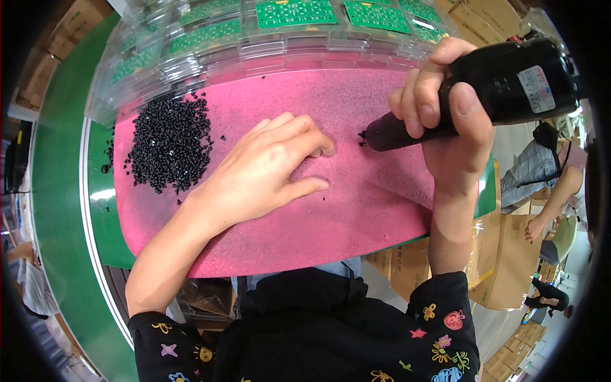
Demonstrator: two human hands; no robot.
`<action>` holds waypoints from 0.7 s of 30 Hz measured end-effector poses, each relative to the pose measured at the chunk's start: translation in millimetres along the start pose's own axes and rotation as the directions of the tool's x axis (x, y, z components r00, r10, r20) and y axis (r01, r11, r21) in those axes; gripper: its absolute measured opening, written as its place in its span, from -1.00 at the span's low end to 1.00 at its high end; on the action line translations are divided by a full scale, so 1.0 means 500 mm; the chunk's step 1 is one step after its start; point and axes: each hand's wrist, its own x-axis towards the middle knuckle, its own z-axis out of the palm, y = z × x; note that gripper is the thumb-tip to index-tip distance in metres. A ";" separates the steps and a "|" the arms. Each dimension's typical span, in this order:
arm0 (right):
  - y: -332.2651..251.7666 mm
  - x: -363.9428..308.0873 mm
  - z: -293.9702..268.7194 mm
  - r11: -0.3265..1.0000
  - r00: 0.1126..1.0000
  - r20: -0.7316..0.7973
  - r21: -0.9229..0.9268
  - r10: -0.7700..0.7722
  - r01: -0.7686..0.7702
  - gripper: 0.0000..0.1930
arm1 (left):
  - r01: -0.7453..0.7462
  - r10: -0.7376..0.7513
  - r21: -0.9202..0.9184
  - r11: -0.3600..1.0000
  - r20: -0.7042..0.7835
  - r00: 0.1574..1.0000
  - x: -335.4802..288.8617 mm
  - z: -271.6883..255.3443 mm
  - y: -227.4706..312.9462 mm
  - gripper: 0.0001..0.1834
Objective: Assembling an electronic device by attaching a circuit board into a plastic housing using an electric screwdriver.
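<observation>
My right hand [449, 105] is wrapped round a thick black handheld power tool [503, 83] with a tapered nose. The tool lies nearly level, its nose pointing left just above a pink foam mat [356, 216]. Tiny black pieces [363, 138] show at the tip of the nose; whether they are fixed to it I cannot tell. My left hand [267, 159] rests on the middle of the mat, thumb and forefinger apart, with nothing visible between them. Its other fingers curl under and are partly hidden. Beside it on the left lies a pile of small black parts [168, 143].
Clear plastic trays [267, 54] are stacked along the far edge, with green circuit boards [296, 14] in them. The mat lies on a green table [60, 191]. Cardboard boxes [503, 254] stand at the right, and another person's arm [554, 200] shows beyond them.
</observation>
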 end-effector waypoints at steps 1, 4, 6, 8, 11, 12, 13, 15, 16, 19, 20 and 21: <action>-0.001 -0.001 -0.002 0.999 1.000 0.004 0.045 -0.008 0.008 -0.61 | 0.000 0.000 0.000 1.000 -0.001 1.000 0.000 0.001 0.000 -0.58; -0.003 -0.002 -0.001 0.997 1.000 -0.011 0.078 -0.006 0.006 -0.62 | -0.009 0.009 0.006 1.000 0.003 1.000 0.001 0.002 0.001 -0.58; -0.002 -0.002 0.003 0.998 0.999 -0.032 0.068 0.005 -0.003 -0.62 | -0.011 0.011 0.013 1.000 0.003 1.000 0.000 0.002 0.001 -0.58; -0.003 -0.002 0.006 1.000 0.999 -0.031 0.023 0.013 -0.013 -0.63 | -0.003 0.003 0.011 1.000 0.009 1.000 0.001 0.002 0.003 -0.59; 0.011 -0.003 -0.012 0.989 0.999 0.032 0.147 -0.033 0.028 -0.63 | -0.001 0.001 0.011 1.000 0.011 1.000 0.002 0.004 0.002 -0.59; 0.007 -0.003 -0.010 0.989 0.999 0.031 0.146 -0.033 0.028 -0.63 | -0.006 0.006 0.011 1.000 0.007 1.000 0.002 0.004 0.002 -0.59; 0.003 -0.004 -0.005 0.996 1.000 0.016 0.085 -0.011 0.009 -0.63 | -0.004 0.004 0.012 1.000 0.007 1.000 0.001 0.004 0.001 -0.59; 0.003 -0.004 0.003 1.000 1.000 0.001 0.027 0.011 -0.011 -0.62 | -0.007 0.007 0.015 1.000 0.004 1.000 -0.001 0.004 0.000 -0.59; 0.002 -0.004 0.004 1.000 1.000 0.007 -0.023 0.014 -0.014 -0.61 | -0.009 0.009 0.014 1.000 0.004 1.000 0.000 0.003 0.000 -0.59; 0.000 -0.006 -0.001 0.991 0.998 0.001 -0.116 0.063 -0.063 -0.58 | -0.006 0.006 0.007 1.000 0.015 1.000 0.002 0.002 0.001 -0.59; 0.002 -0.007 -0.004 0.991 0.999 0.019 -0.125 0.044 -0.042 -0.58 | -0.007 0.007 0.005 1.000 0.015 1.000 0.003 0.003 0.001 -0.58; 0.003 -0.008 -0.005 0.991 0.999 0.038 -0.134 0.026 -0.021 -0.58 | -0.007 0.007 0.002 1.000 0.015 1.000 0.003 0.004 0.000 -0.58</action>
